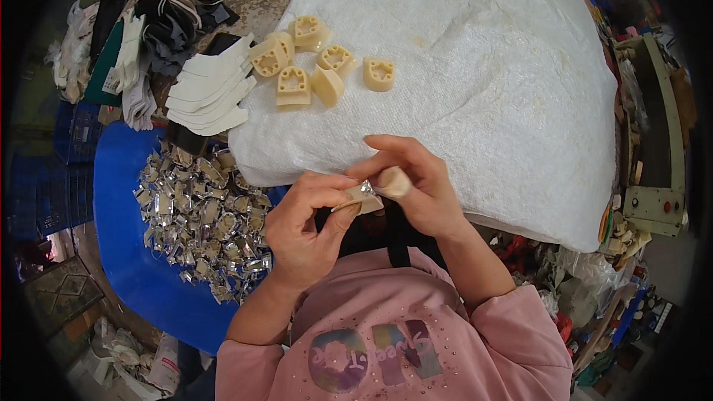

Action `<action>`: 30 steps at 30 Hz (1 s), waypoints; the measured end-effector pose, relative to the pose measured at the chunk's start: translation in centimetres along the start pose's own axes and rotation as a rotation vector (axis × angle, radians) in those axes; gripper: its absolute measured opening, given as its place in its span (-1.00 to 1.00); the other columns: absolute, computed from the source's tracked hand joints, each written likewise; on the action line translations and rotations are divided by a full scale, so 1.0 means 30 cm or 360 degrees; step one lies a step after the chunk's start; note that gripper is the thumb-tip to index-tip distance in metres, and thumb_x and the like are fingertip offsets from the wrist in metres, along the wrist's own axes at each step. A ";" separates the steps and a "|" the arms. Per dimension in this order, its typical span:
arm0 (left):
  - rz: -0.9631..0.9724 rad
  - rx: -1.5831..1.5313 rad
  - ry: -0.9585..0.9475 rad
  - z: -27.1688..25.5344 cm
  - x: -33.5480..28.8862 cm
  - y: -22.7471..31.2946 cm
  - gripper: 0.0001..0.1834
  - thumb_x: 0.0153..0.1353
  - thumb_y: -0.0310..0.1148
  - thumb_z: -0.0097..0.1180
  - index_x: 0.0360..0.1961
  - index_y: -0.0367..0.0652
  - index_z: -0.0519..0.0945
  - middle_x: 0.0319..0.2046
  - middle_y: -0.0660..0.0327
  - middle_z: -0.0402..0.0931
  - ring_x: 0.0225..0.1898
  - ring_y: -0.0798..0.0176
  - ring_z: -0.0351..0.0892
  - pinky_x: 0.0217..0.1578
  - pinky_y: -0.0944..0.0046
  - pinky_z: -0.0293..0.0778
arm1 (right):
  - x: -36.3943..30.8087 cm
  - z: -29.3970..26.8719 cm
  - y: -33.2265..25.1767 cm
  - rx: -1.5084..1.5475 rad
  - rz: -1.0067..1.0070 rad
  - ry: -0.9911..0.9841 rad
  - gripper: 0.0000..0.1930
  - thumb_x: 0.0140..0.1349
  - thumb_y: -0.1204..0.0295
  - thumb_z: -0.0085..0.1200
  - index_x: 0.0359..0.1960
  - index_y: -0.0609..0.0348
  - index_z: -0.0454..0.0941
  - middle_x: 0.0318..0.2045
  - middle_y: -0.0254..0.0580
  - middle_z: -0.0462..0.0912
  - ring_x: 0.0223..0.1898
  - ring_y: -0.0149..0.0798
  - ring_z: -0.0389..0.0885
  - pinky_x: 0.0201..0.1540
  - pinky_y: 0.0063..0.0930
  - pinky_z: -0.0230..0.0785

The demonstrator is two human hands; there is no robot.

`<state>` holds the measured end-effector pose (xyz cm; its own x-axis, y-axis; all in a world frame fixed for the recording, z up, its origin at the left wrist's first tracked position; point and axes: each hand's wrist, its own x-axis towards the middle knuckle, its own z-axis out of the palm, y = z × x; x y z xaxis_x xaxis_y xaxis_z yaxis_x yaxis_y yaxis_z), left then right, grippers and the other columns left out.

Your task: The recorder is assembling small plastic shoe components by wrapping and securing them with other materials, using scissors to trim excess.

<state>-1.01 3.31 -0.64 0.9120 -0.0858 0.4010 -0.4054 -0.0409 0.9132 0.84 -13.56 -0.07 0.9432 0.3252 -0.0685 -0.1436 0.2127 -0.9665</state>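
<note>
My left hand [303, 224] pinches a small silver-and-beige sheet piece [364, 199] between thumb and fingers, its shiny side catching light. Close beside it, my right hand [427, 189] grips a cream block that looks like a shoe heel [394, 183]. The two pieces meet or nearly meet in front of my chest; whether they touch I cannot tell. Farther off, several cream heels [336, 59] with hollowed, holed ends lie on the white woven sheet [475, 96]. To the left, a blue tub [122, 252] holds a heap of similar silver-and-beige pieces [212, 215].
Curved white sheet pieces [212, 93] lie stacked over a dark flat object left of the heels. Gloves and dark cloths [167, 26] are piled at the far left. A greenish metal frame [657, 134] stands at right, above plastic bags and scraps [587, 271].
</note>
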 end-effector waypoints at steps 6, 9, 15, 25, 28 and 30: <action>-0.0261 -0.0344 0.0120 0.008 -0.010 0.004 -0.87 0.12 -0.54 0.20 -0.35 -0.35 0.51 -0.27 0.06 0.56 -0.27 0.29 0.54 -0.24 0.39 0.44 | 0.000 -0.002 0.019 -0.0334 -0.0513 -0.0227 -0.77 0.20 0.47 0.02 -0.10 0.16 0.46 -0.12 -0.19 0.43 0.00 -0.19 0.29 0.06 -0.37 0.18; -0.0377 -0.0361 0.0135 0.032 -0.010 0.022 -0.86 0.15 -0.50 0.19 -0.35 -0.35 0.51 -0.27 0.07 0.54 -0.26 0.31 0.53 -0.24 0.40 0.44 | -0.020 0.020 0.010 -0.0891 -0.0655 0.0033 -0.85 0.21 0.45 0.02 -0.20 0.15 0.45 -0.17 -0.24 0.39 -0.08 -0.24 0.28 0.02 -0.41 0.17; -0.0531 -0.0464 0.0266 0.044 -0.009 0.028 -0.86 0.12 -0.48 0.22 -0.41 -0.31 0.52 -0.20 0.06 0.51 -0.27 0.34 0.50 -0.24 0.38 0.43 | -0.008 0.027 0.021 -0.0282 -0.0411 -0.0020 -0.83 0.23 0.35 0.04 -0.22 0.16 0.45 -0.24 -0.27 0.39 -0.10 -0.31 0.28 0.00 -0.45 0.17; 0.0368 0.0135 -0.0029 0.000 0.008 -0.002 -0.84 0.06 -0.32 0.29 -0.37 -0.15 0.63 -0.02 0.02 0.41 -0.02 0.10 0.33 -0.19 0.23 0.33 | 0.006 -0.044 -0.057 0.0084 0.0015 -0.0247 -0.45 0.00 0.56 0.28 0.07 0.31 0.37 -0.10 -0.02 0.56 -0.02 -0.18 0.55 0.06 -0.34 0.40; -0.0061 -0.0148 -0.0125 -0.041 -0.008 0.005 -0.40 0.30 0.00 -0.14 0.12 -0.34 0.39 0.11 -0.05 0.27 0.02 0.15 0.31 -0.10 0.25 0.30 | 0.002 -0.053 -0.045 -0.0266 -0.0260 -0.0140 -0.40 -0.04 0.57 0.31 0.09 0.31 0.35 -0.11 0.01 0.58 -0.04 -0.17 0.57 0.05 -0.34 0.40; -0.0425 -0.0468 -0.0307 -0.033 -0.008 -0.001 -0.40 0.31 -0.05 -0.17 0.20 -0.32 0.25 0.12 -0.03 0.24 0.02 0.20 0.31 -0.09 0.28 0.30 | 0.002 -0.039 -0.047 -0.0554 -0.0485 -0.0191 -0.37 -0.04 0.54 0.32 0.11 0.32 0.33 -0.12 -0.01 0.59 -0.05 -0.18 0.57 0.05 -0.33 0.39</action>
<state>-1.16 4.32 -0.70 0.9428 -0.2963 0.1529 -0.0967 0.1959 0.9758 1.45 -14.91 1.00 0.8824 0.4047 0.2400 0.2623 0.0005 -0.9650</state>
